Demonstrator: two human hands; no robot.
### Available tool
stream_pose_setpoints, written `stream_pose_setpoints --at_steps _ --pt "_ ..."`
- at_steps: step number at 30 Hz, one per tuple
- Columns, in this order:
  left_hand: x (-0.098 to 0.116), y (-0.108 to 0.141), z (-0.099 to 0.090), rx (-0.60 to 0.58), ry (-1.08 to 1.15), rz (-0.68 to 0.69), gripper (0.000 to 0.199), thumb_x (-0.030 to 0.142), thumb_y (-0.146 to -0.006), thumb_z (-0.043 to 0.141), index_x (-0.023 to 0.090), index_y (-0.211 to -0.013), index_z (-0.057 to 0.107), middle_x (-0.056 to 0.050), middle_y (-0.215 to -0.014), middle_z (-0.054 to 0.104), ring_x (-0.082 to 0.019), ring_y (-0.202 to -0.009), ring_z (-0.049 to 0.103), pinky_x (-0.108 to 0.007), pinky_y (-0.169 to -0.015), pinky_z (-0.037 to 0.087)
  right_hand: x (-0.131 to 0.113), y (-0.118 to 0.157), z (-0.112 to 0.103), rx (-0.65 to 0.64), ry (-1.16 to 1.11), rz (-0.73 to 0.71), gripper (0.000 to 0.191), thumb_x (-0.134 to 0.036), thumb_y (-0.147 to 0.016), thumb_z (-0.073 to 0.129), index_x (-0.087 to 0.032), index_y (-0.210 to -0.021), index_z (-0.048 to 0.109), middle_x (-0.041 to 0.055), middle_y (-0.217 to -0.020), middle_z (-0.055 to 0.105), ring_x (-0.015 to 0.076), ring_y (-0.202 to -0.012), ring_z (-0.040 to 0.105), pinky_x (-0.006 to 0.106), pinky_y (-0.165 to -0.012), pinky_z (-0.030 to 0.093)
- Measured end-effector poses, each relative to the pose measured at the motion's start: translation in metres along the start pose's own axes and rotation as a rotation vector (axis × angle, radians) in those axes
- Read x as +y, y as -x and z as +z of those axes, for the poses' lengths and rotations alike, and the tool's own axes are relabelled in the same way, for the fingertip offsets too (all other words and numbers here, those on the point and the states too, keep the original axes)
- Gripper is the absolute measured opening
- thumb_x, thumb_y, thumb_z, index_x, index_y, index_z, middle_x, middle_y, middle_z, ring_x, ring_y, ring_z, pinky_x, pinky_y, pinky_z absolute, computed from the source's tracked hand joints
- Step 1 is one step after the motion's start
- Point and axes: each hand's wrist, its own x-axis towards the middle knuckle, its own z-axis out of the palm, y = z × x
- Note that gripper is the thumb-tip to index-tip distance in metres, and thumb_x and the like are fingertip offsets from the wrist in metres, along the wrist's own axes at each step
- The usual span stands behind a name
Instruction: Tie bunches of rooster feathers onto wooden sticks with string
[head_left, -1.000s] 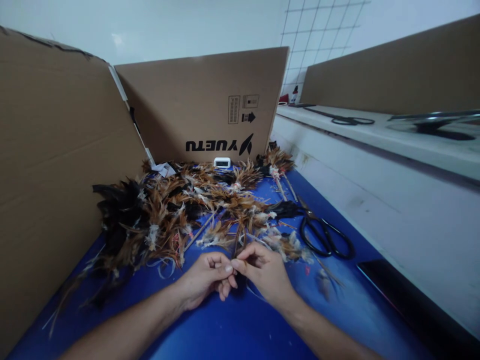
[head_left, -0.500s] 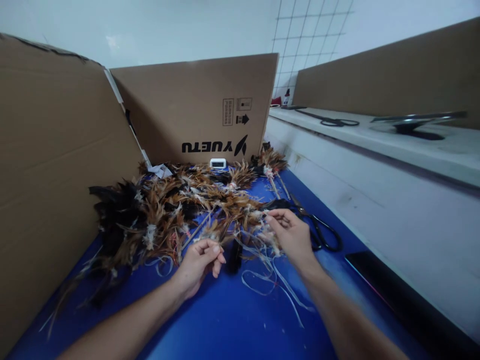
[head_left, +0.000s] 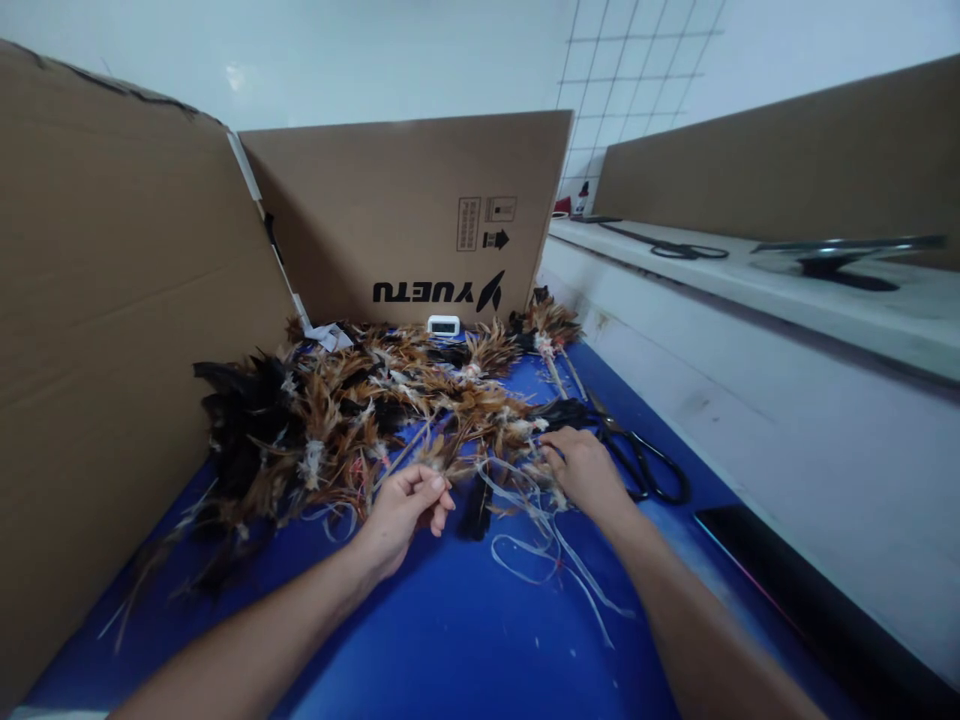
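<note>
My left hand [head_left: 411,512] is closed in a pinch over the near edge of a pile of brown and black feathers [head_left: 330,395]. Whatever lies between its fingertips is too small to make out. A brown tuft shows just beyond those fingers. To the right, my right hand [head_left: 586,472] reaches into the pile with thumb and forefinger bent together at pale feather bases; their tips are partly hidden among them. Pale plastic strips [head_left: 536,535] lie loosely coiled between the hands, beside a small black feather [head_left: 475,508]. Black-handled scissors [head_left: 651,470] rest just beyond my right hand.
Cardboard panels [head_left: 322,220] stand at the left and back of the blue table [head_left: 420,640]. A small white digital display [head_left: 443,327] sits at the back. A black phone-like slab [head_left: 780,570] lies on the right. More scissors [head_left: 686,251] lie on the white ledge [head_left: 810,320].
The view has shifted slightly, so the scene sits a little further right. My right hand has lowered slightly, its fingers now closer to the feathers. My left hand keeps its pinch.
</note>
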Motion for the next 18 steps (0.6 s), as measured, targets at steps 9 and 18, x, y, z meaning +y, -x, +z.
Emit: stream_pose_setpoints --at_steps 9,18 --pt "-0.002 -0.001 0.0 -0.006 -0.02 -0.02 0.024 0.035 -0.077 0.06 0.012 -0.072 0.052 0.0 -0.063 0.059 -0.005 -0.042 0.047 -0.019 -0.045 0.037 -0.003 -0.006 0.004 -0.076 0.034 0.009 0.013 -0.017 -0.079 0.048 -0.018 -0.074 0.059 0.0079 -0.083 0.057 0.0193 -0.079 0.051 0.028 -0.071 0.036" --pt "-0.002 -0.002 0.0 -0.012 -0.018 -0.05 0.025 0.036 -0.075 0.062 0.013 -0.072 0.052 0.0 -0.063 0.06 -0.005 -0.042 0.047 -0.019 -0.044 0.037 -0.004 -0.001 -0.022 -0.097 -0.506 0.1 0.012 -0.025 -0.078 0.047 -0.019 -0.074 0.056 0.0016 -0.071 0.06 0.0165 -0.068 0.054 0.027 -0.064 0.039"
